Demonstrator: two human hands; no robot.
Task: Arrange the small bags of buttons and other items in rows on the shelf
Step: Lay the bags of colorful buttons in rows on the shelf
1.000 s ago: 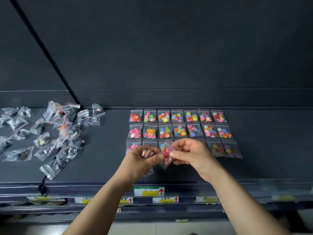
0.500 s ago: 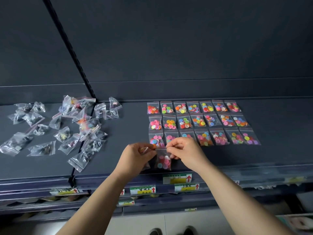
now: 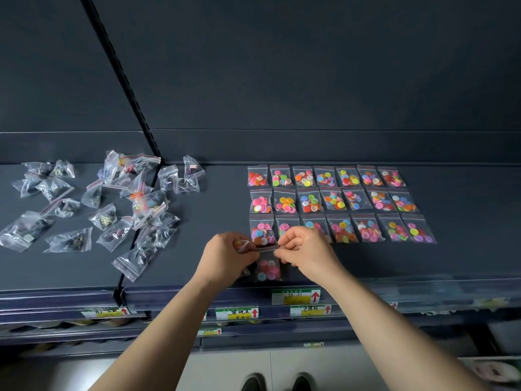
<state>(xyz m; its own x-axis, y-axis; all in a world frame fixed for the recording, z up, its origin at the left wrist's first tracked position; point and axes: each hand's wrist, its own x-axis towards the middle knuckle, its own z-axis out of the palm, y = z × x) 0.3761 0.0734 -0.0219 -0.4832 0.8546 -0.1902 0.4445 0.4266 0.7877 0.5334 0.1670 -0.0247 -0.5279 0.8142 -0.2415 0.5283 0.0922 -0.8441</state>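
Three rows of small clear bags of coloured buttons [image 3: 332,201] lie side by side on the dark shelf [image 3: 465,249]. Just in front of the third row's left end, a bag of pink and blue buttons [image 3: 267,268] is held flat by its top strip. My left hand [image 3: 227,258] pinches the strip's left end and also holds another small bag [image 3: 242,244] against its palm. My right hand [image 3: 306,251] pinches the strip's right end.
A loose heap of unsorted clear bags [image 3: 112,204] is spread over the shelf's left part, across a black upright rail [image 3: 141,128]. Price labels [image 3: 296,296] run along the shelf's front edge. Lower shelves and my shoes show below.
My hands have brought the button bag down from upright in the air to lie on the shelf below the third row. The view has shifted so the shelf's contents sit further right.
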